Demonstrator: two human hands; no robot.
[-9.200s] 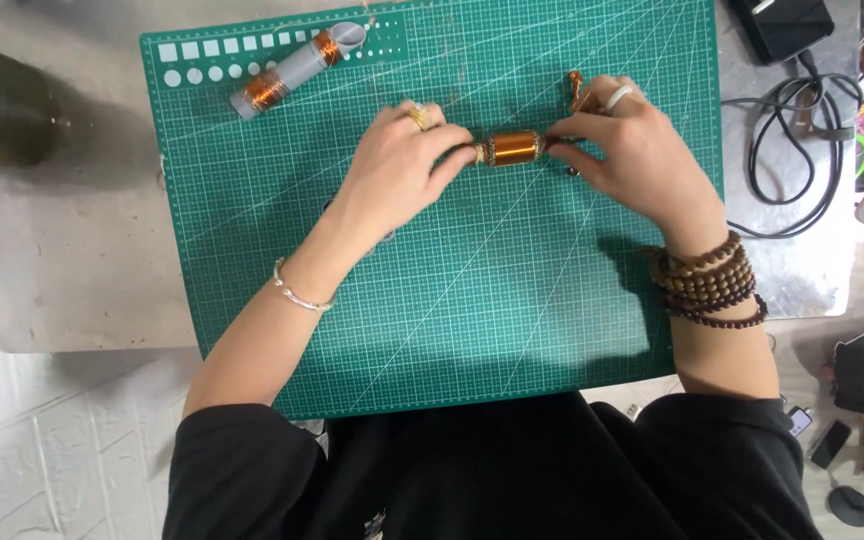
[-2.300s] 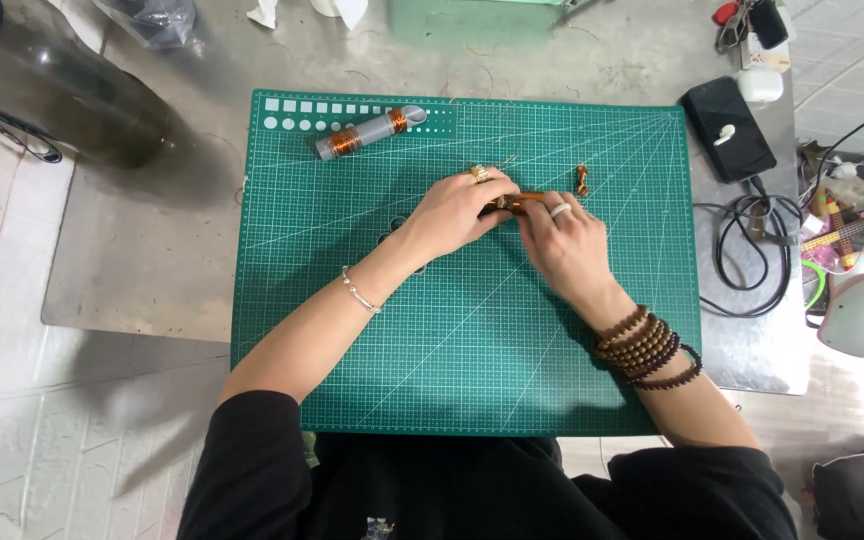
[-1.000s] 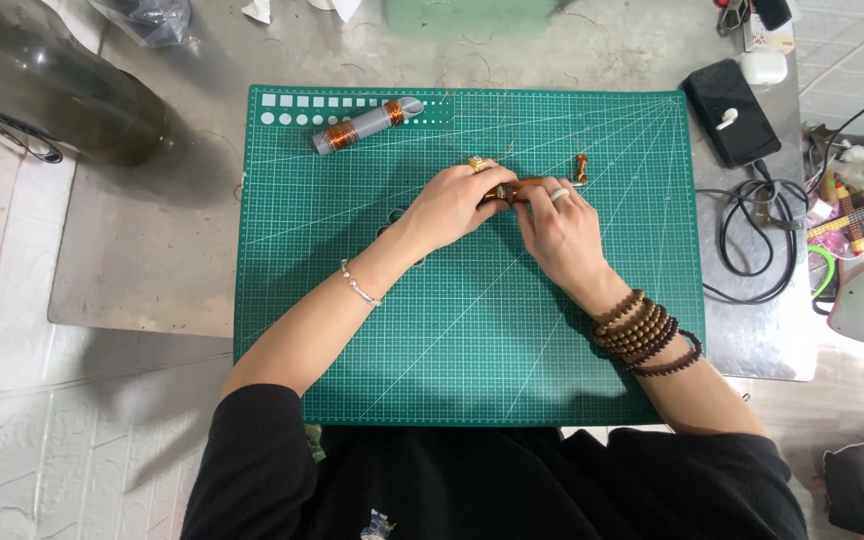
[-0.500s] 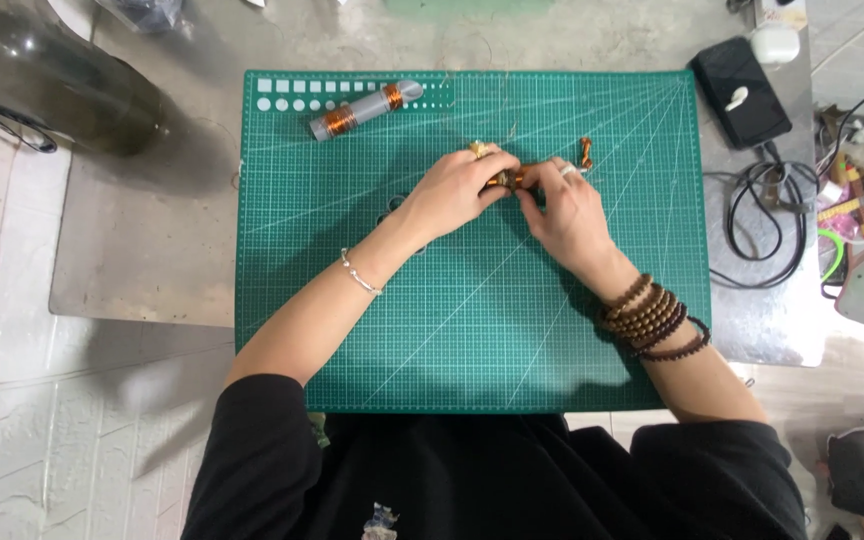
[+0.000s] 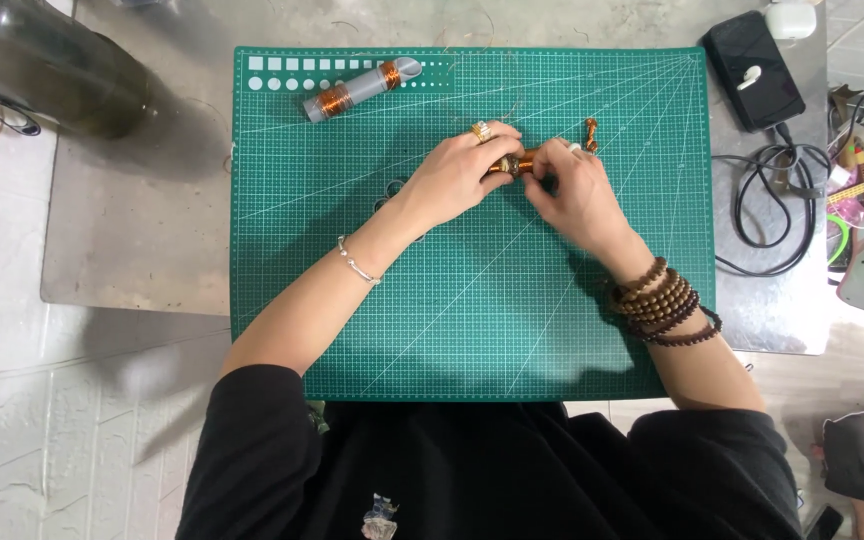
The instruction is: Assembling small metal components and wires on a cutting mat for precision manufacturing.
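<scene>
Mostly hidden, a copper-wire coil (image 5: 514,163) is pinched between left hand (image 5: 457,175) and right hand (image 5: 574,190) near the cutting mat (image 5: 472,300) far edge.

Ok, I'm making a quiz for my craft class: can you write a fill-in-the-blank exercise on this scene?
1. Both hands hold a small copper wire coil over a ____ cutting mat.
2. The grey tube wound with copper wire lies near the mat's ____ edge.
3. The dark bead bracelets sit on the ____ wrist.

Missing words: green; far; right
</scene>
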